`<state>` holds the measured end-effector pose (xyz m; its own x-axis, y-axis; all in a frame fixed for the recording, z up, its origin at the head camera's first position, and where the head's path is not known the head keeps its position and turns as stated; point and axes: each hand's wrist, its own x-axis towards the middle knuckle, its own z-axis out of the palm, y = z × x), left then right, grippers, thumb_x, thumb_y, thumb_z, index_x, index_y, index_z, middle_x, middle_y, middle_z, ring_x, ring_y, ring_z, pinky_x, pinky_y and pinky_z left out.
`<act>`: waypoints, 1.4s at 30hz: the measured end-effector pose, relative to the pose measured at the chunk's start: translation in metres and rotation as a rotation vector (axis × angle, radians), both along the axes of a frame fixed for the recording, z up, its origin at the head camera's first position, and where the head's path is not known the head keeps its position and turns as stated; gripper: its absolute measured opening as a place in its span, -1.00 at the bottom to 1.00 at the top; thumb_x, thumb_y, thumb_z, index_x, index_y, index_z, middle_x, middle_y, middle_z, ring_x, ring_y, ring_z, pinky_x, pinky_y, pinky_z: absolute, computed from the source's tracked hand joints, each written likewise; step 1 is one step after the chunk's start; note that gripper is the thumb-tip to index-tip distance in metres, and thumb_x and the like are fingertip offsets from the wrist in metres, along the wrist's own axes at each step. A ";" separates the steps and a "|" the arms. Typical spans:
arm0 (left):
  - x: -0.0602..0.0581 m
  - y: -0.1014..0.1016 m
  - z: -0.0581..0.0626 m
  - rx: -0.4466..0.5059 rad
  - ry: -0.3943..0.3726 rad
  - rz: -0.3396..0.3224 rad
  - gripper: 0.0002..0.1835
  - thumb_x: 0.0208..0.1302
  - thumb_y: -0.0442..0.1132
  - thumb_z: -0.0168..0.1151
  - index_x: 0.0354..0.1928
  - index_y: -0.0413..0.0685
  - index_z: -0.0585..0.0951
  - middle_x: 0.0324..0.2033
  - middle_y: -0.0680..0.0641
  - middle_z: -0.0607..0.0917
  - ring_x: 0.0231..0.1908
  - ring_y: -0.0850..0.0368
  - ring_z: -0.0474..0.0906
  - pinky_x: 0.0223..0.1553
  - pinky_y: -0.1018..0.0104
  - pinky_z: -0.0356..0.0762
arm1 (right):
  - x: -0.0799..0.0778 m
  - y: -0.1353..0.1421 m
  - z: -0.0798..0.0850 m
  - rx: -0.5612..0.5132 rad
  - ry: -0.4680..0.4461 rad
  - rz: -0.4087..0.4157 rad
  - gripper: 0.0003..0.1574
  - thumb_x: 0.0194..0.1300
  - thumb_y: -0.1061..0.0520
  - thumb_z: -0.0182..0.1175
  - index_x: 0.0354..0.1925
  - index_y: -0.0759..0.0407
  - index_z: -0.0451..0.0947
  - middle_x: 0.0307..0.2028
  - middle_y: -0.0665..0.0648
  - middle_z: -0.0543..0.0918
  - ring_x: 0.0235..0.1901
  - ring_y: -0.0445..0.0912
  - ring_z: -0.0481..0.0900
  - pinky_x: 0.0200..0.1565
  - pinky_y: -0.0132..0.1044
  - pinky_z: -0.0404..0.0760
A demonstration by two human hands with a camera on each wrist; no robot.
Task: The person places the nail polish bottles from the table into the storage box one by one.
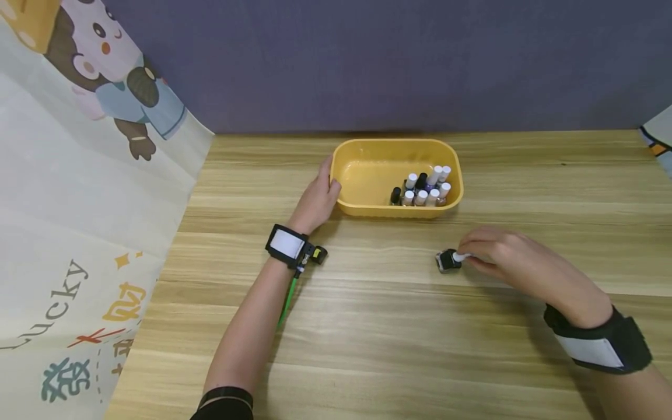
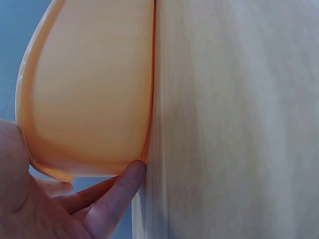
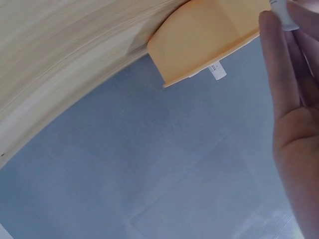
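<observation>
In the head view, my right hand (image 1: 504, 259) pinches the white cap of a dark nail polish bottle (image 1: 448, 261). The bottle appears tilted, in front of the yellow basket; whether it touches the table cannot be told. That white cap (image 3: 283, 14) shows between the fingertips in the right wrist view. My left hand (image 1: 317, 199) holds the left end of the yellow basket (image 1: 362, 211), thumb at the rim and fingers against the outer wall (image 2: 99, 124). Several nail polish bottles (image 1: 422, 198) with white or black caps stand together in the basket's right part.
The basket stands on a wood-grain table (image 1: 367, 326) near a dark blue-grey backing (image 1: 388, 64). A printed white cloth (image 1: 68, 221) lies along the left side. Both wrists wear black straps, and a green cable (image 1: 287, 300) runs along the left forearm.
</observation>
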<state>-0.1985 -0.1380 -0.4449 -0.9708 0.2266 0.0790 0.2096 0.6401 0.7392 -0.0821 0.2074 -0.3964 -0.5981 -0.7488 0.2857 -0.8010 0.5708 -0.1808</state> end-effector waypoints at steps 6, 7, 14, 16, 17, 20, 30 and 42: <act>0.000 0.001 0.000 0.012 0.006 -0.005 -0.37 0.40 -0.06 -0.33 0.44 0.23 -0.22 0.32 -0.09 0.27 -0.14 0.16 0.45 -0.20 0.31 0.42 | 0.000 -0.002 0.001 -0.003 0.005 0.001 -0.64 -0.21 0.28 0.38 -0.31 0.09 0.64 -0.25 -0.02 0.60 -0.26 -0.16 0.56 -0.28 -0.32 0.55; 0.001 0.001 0.000 0.013 0.006 -0.006 -0.37 0.40 -0.06 -0.33 0.44 0.24 -0.23 0.31 -0.10 0.27 -0.16 0.16 0.45 -0.22 0.31 0.43 | 0.000 -0.002 0.001 -0.005 0.006 0.000 -0.64 -0.21 0.28 0.38 -0.31 0.09 0.64 -0.25 -0.02 0.60 -0.26 -0.16 0.56 -0.28 -0.32 0.55; 0.001 -0.001 0.000 0.003 0.009 -0.003 -0.38 0.41 -0.04 -0.34 0.44 0.26 -0.23 0.32 -0.08 0.26 -0.10 0.17 0.44 -0.11 0.30 0.40 | -0.001 -0.003 0.004 -0.051 0.054 0.021 -0.59 -0.22 0.31 0.36 -0.27 0.12 0.64 -0.21 0.01 0.61 -0.21 -0.12 0.56 -0.22 -0.31 0.53; 0.002 -0.001 0.000 0.007 0.007 -0.001 -0.38 0.41 -0.04 -0.34 0.44 0.26 -0.23 0.32 -0.08 0.27 -0.12 0.17 0.45 -0.14 0.30 0.42 | -0.002 -0.004 0.005 -0.061 0.067 0.024 -0.60 -0.21 0.31 0.36 -0.26 0.12 0.63 -0.20 0.00 0.60 -0.19 -0.11 0.55 -0.20 -0.32 0.52; 0.002 -0.001 0.000 0.009 0.004 0.000 -0.38 0.41 -0.04 -0.35 0.44 0.27 -0.23 0.32 -0.07 0.26 -0.12 0.18 0.45 -0.15 0.31 0.42 | -0.002 -0.005 0.006 -0.063 0.072 0.024 -0.59 -0.22 0.31 0.36 -0.26 0.12 0.63 -0.20 0.00 0.61 -0.19 -0.12 0.55 -0.19 -0.32 0.51; 0.002 -0.001 0.000 0.022 -0.003 -0.003 -0.38 0.41 -0.04 -0.34 0.44 0.28 -0.24 0.32 -0.09 0.27 -0.23 0.16 0.48 -0.29 0.30 0.45 | -0.003 -0.007 0.008 -0.074 0.083 0.028 -0.59 -0.21 0.32 0.36 -0.26 0.12 0.63 -0.21 -0.01 0.61 -0.20 -0.12 0.55 -0.18 -0.32 0.51; 0.002 0.001 0.002 0.032 -0.011 -0.009 -0.38 0.41 -0.03 -0.35 0.43 0.28 -0.25 0.31 -0.09 0.28 -0.47 0.06 0.42 -0.48 0.24 0.42 | -0.006 -0.009 0.016 -0.110 0.125 0.033 -0.84 0.16 0.15 0.19 -0.27 0.17 0.63 -0.21 0.04 0.61 -0.22 -0.09 0.56 -0.22 -0.30 0.52; 0.000 0.000 -0.001 0.003 0.006 -0.007 -0.38 0.40 0.01 -0.38 0.43 0.28 -0.27 0.33 -0.06 0.24 -0.18 0.15 0.46 -0.19 0.30 0.42 | -0.005 -0.018 0.030 -0.128 0.178 0.031 -0.46 0.41 -0.10 -0.20 -0.23 0.17 0.64 -0.20 0.03 0.60 -0.21 -0.19 0.50 -0.27 -0.39 0.47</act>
